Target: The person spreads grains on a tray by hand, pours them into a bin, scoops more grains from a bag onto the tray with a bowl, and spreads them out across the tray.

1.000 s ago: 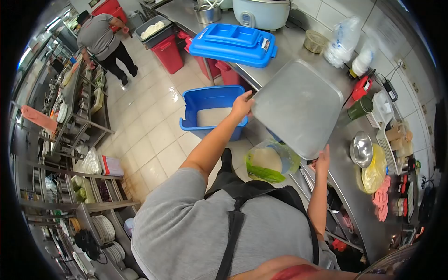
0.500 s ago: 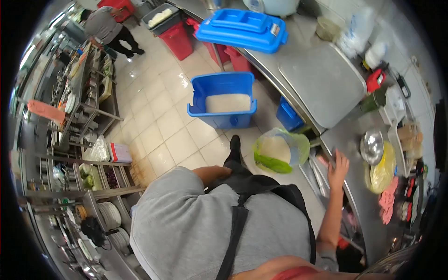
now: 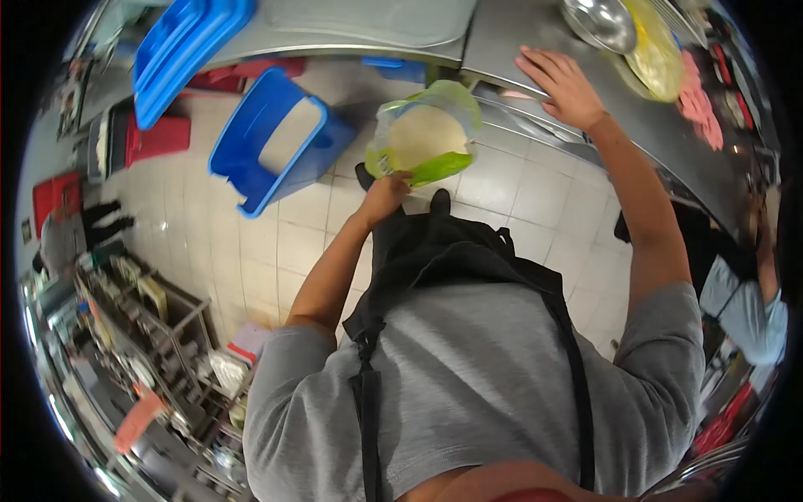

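Note:
On the floor in front of my feet stands an open plastic bag (image 3: pixel 456 100), clear and light green, with pale grain-like contents (image 3: pixel 427 134) that look like rice. My left hand (image 3: pixel 387 194) is closed at the bag's near rim, gripping its green edge; the fingertips are partly hidden. Over to the right, my right hand (image 3: pixel 565 88) rests at the edge of the steel counter (image 3: pixel 535 25), fingers apart, holding nothing. Left of the bag is an open blue bin (image 3: pixel 251 125) with similar pale contents (image 3: pixel 288 138) inside.
A blue lid (image 3: pixel 188 54) lies on the counter at upper left. A metal bowl (image 3: pixel 602 23), a yellow bag (image 3: pixel 652 54) and a pink cloth (image 3: pixel 698 105) are on the right counter. A red bin (image 3: pixel 157 140) stands beyond. People are at far left (image 3: pixel 63 238) and right (image 3: pixel 744 305).
My view has turned right and come nearer the bag. My left hand has reached forward from beside my leg to the bag's rim. The right hand stays at the counter edge.

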A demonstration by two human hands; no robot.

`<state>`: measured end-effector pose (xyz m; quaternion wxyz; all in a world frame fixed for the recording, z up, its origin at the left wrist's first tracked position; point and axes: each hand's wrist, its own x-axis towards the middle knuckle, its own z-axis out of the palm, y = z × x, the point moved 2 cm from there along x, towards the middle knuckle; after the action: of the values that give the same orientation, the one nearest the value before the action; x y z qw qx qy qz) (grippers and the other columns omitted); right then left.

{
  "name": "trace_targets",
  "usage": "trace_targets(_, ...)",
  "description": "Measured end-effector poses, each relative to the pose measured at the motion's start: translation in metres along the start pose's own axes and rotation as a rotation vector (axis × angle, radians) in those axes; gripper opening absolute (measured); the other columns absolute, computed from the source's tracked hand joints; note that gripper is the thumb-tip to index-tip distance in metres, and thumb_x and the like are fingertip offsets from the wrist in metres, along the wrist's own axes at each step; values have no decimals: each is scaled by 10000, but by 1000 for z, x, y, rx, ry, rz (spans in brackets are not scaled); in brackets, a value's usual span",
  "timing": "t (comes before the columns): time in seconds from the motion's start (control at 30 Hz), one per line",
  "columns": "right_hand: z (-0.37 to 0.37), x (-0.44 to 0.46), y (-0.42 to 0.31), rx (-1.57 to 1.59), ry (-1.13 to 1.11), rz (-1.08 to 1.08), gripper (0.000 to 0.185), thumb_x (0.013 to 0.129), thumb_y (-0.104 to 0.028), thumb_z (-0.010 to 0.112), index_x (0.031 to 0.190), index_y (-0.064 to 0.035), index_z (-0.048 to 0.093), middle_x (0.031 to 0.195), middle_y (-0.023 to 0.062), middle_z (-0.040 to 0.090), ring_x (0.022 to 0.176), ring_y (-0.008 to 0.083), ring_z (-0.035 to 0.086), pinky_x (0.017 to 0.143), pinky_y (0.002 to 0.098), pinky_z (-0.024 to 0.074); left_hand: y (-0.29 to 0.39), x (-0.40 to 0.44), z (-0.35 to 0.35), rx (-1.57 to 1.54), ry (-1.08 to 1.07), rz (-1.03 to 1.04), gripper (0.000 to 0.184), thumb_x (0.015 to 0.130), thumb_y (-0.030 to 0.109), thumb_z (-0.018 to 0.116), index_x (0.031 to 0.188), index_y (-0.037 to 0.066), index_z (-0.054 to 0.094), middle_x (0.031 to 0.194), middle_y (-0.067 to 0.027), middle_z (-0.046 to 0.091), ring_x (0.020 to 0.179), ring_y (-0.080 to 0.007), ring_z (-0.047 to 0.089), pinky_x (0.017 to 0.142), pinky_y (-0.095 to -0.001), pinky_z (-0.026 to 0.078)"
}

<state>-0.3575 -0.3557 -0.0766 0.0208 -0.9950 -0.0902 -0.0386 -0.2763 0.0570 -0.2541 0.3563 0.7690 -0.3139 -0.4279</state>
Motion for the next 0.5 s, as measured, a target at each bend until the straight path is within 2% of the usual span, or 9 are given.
trace_targets(0.03,1,0,-1,-14,-5,-10,936,686,-41,761,1526,-145,361,1573,77,366,1383,289,398,1152,449,331,36,15,-2,-153,-72,60,315,967,110,595,1270,33,633,965,-113,730,950,-195,695,863,-326,526)
trace_targets(0.13,-1,-3,1,-24,-20,-1,913,694,-48,755,1517,-149,373,1572,68,369,1386,278,400,1153,441,333,185,39,-15,-500,-298,239,312,991,156,616,1278,35,618,1001,-41,698,947,-136,663,883,-307,512)
trace_targets(0.17,0,-3,1,-6,-17,-16,909,694,-58,758,1514,-152,377,1573,65,369,1388,275,399,1154,440,332,221,53,-20,-555,-319,314,313,973,176,649,1254,39,626,972,-19,688,918,-133,664,869,-301,514)
trace_targets(0.23,9,-7,7,-45,-29,-15,950,666,-94,792,1517,-165,376,1562,60,379,1388,270,396,1157,439,327,286,97,-32,-548,-144,447,341,970,201,668,1251,20,604,1013,-51,683,953,-163,661,869,-347,527)
trace_targets(0.3,28,-13,14,-124,-104,25,991,650,-121,807,1531,-177,357,1548,54,390,1380,267,404,1157,442,327,339,155,-34,-803,210,281,440,894,137,726,1277,-1,558,1041,-84,673,941,-197,666,845,-350,537)
trace_targets(0.33,18,-9,6,-140,-112,35,1011,655,-136,805,1546,-190,330,1533,50,402,1370,269,414,1164,442,322,356,193,-32,-823,128,133,464,938,236,655,1348,55,533,1232,-145,592,1114,-307,590,885,-466,537)
trace_targets(0.4,18,-6,7,-160,-69,12,1019,657,-132,803,1552,-194,319,1545,45,391,1377,260,410,1167,437,320,379,247,-29,-834,40,-25,496,983,334,584,1418,110,507,1423,-206,512,1287,-416,514,924,-582,538)
trace_targets(0.43,19,-7,6,-182,-25,-15,1027,659,-127,801,1557,-197,307,1557,40,380,1383,251,406,1171,432,318,388,262,-28,-662,76,-35,455,976,285,586,1368,62,523,1329,-217,563,1115,-386,601,783,-518,581)
trace_targets(0.5,19,-7,8,-171,-36,-6,1033,659,-119,801,1559,-199,301,1571,32,366,1391,239,399,1176,421,315,384,306,-24,-490,103,-54,416,969,235,589,1318,14,539,1234,-228,614,944,-357,687,642,-453,624)
